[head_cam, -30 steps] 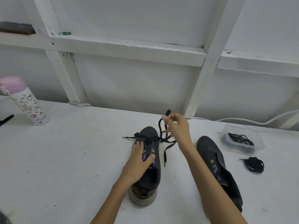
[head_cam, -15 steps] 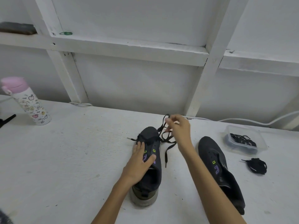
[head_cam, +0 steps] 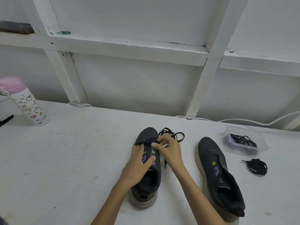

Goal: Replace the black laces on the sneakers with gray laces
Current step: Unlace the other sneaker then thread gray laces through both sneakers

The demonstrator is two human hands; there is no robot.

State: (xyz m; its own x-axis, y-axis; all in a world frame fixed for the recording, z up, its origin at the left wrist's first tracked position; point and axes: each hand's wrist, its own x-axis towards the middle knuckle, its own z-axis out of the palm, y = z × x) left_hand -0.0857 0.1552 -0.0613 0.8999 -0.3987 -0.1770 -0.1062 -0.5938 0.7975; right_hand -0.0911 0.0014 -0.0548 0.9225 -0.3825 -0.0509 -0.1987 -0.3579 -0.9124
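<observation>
Lower centre of the frame, on the desk (head_cam: pixel 65 151): a dark sneaker (head_cam: pixel 148 135), long axis running up-frame, toe away, heel toward the camera. Pinned across the eyelet rows by the left hand (head_cam: pixel 139 161), fingers fairly straight and spread, gripping nothing, only pressing. Just right of that, against the shoe near its toe end, the right hand (head_cam: pixel 170 150), fingers curled, pinching the black lace (head_cam: pixel 172 135) at the foremost eyelets. Most of that lace out of the shoe, looped on the desk just above and right of the toe, one tail trailing down-frame between sneaker and right forearm, a short strand crossing the vamp to the left. Probable step in hand: drawing out the last crossing. Exit point of the lace on the shoe's right side, hence nearer the right hand; pull best aimed up-frame and rightward, away from the toe, against the left hand's hold. Right of centre, well apart, a second sneaker (head_cam: pixel 217 168), apparently laceless, heading much the same way. Beyond it to the upper right, a clear tub (head_cam: pixel 263 144) holding dark laces, colour hard to call; below the tub, a loose dark bundle (head_cam: pixel 257 166). Gray laces not identified with certainty.
</observation>
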